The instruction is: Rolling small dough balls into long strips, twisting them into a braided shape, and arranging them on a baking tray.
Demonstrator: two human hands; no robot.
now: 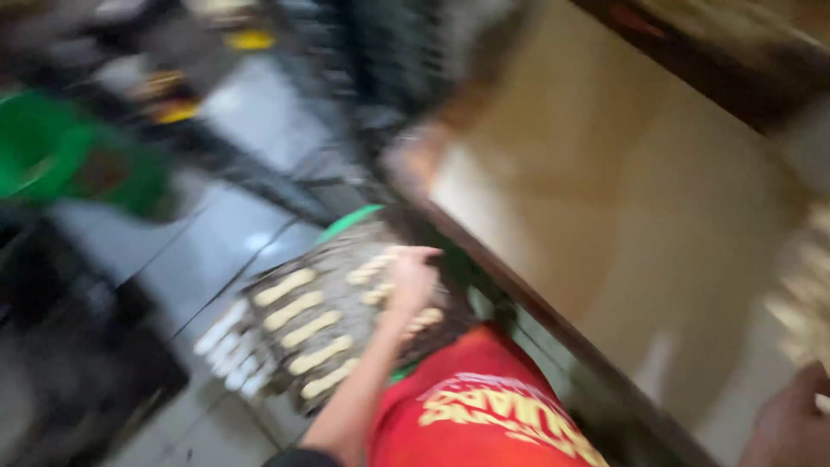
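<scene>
Tray (337, 298): dark, matt, looks like metal mesh; blurred. Dough strips (298, 309) on it: pale, soft, smooth. Floor (207, 251): grey tiles, glossy, reflecting light. Desk (622, 199): tan top, smooth, faint sheen, dark edging. Bucket (52, 147): green plastic. Shirt (475, 406): red cloth, matt.

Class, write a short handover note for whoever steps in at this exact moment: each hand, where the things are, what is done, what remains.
Left hand: reaching down, resting on a dark tray of pale dough pieces; grip unclear through blur.
Right hand: at the lower right edge by the light tabletop, seemingly empty.
Tray: low, beside the table edge, above the grey tiled floor.
Done: rows of dough pieces lie on the tray.
Left: cannot tell.
</scene>
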